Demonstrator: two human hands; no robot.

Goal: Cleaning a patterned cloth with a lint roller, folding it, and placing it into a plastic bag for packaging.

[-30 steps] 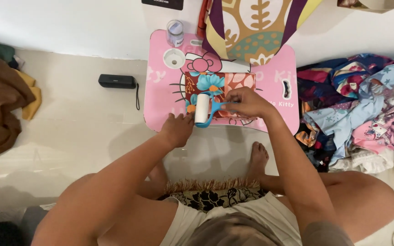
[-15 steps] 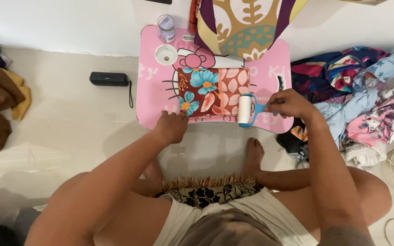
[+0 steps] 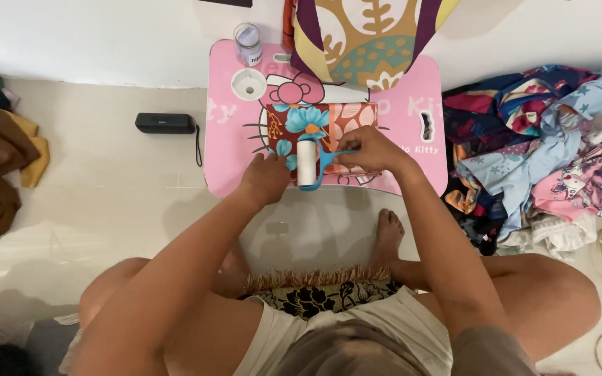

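On the pink worktop [image 3: 231,167], the right hand [image 3: 367,150] clasped the light lint roller [image 3: 308,162] by its blue handle, while the left hand [image 3: 266,177], seemingly flat and holding nothing, pinned the soft, floppy floral cloth [image 3: 315,122].

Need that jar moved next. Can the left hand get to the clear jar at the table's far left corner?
Probably yes: the left hand rests on the folded cloth, and only the white ring lies before the clear jar.

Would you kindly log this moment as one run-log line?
right hand: holds lint roller | left hand: presses folded floral cloth | surface: pink lap table
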